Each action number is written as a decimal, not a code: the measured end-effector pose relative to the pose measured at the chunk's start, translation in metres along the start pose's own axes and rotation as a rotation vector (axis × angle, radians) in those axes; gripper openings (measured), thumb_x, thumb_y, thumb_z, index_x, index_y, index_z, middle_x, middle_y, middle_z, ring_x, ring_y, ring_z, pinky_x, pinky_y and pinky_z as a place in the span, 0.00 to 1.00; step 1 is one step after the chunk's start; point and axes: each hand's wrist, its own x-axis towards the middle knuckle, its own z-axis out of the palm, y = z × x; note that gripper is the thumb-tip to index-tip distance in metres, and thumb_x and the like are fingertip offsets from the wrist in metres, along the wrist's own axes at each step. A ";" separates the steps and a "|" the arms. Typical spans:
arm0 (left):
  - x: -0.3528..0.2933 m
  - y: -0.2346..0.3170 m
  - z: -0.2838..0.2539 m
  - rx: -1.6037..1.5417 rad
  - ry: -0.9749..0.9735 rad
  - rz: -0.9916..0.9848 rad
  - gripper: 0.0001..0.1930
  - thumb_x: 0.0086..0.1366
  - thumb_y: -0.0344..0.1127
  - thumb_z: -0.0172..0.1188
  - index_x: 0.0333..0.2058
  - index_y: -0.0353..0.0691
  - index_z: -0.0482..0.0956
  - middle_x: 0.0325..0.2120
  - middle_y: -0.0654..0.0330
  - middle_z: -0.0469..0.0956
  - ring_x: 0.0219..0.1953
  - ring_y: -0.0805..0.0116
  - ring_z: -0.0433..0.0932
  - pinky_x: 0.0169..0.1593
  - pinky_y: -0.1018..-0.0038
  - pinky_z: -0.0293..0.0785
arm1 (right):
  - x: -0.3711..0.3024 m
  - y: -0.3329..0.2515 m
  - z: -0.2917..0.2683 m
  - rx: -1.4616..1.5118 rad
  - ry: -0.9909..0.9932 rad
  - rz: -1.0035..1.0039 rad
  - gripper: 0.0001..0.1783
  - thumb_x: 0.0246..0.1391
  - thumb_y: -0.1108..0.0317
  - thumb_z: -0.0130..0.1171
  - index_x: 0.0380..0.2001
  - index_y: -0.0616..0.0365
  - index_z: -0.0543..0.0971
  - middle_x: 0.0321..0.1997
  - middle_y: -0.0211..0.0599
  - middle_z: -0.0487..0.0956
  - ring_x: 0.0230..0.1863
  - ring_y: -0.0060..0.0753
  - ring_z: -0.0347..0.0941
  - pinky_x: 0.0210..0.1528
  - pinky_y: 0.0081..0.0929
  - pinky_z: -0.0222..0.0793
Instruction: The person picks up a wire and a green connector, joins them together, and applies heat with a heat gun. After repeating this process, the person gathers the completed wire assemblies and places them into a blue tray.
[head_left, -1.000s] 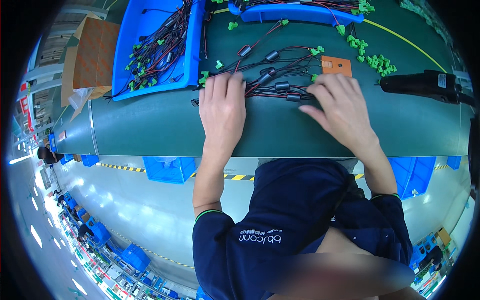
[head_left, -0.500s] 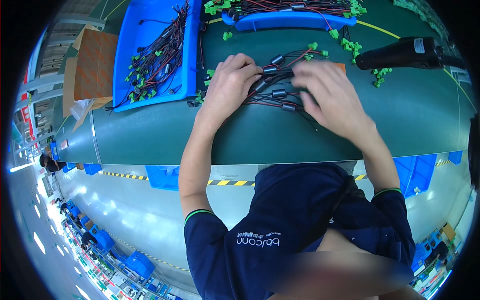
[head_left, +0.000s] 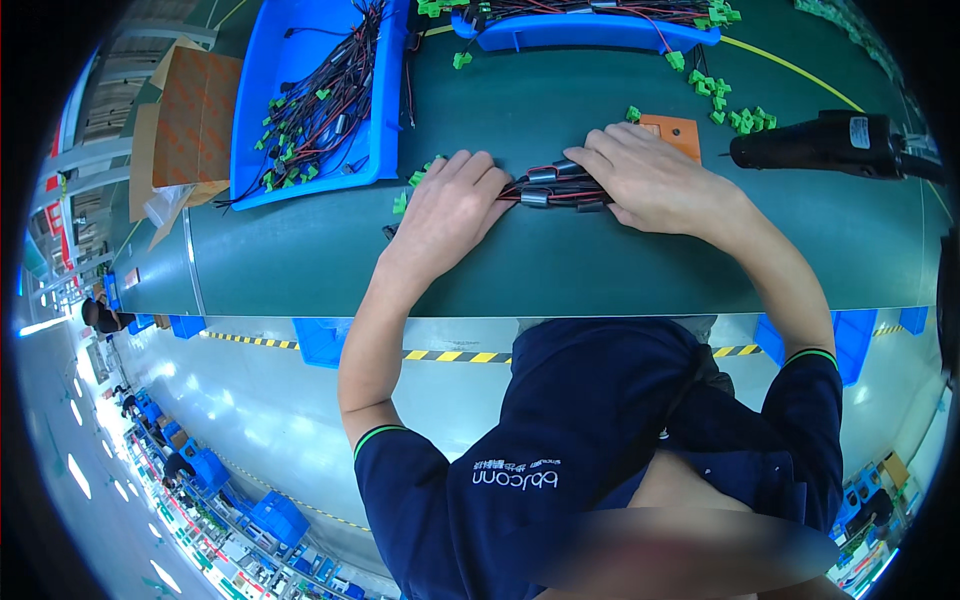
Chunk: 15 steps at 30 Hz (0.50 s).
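Observation:
A bundle of red and black cables (head_left: 560, 192) with dark cylindrical cores lies across the green bench in front of me. My left hand (head_left: 458, 205) is closed around its left end, where green connectors (head_left: 400, 203) stick out past the fingers. My right hand (head_left: 645, 180) wraps the right end, with another green connector (head_left: 633, 114) showing just beyond it. Between the hands the cables run side by side, gathered close. My palms hide both ends of the bundle. An orange flat block (head_left: 672, 135) lies just beyond my right hand.
A blue bin (head_left: 385, 150) of similar cables stands at the left, beside an open cardboard box (head_left: 195, 120). Another blue tray (head_left: 600, 38) of cables sits at the far side. Loose green connectors (head_left: 750, 121) and a black handheld tool (head_left: 815, 142) lie at the right.
My right hand has come down onto the right end of the cables. The spread cables are now drawn together into a tighter bundle, and the orange block is uncovered.

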 end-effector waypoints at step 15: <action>0.010 0.022 0.006 0.003 0.065 0.004 0.29 0.59 0.44 0.72 0.56 0.35 0.78 0.40 0.55 0.75 0.45 0.53 0.75 0.48 0.60 0.72 | -0.015 -0.001 -0.003 -0.093 0.190 -0.009 0.35 0.45 0.53 0.78 0.53 0.63 0.80 0.49 0.40 0.77 0.57 0.45 0.74 0.70 0.48 0.63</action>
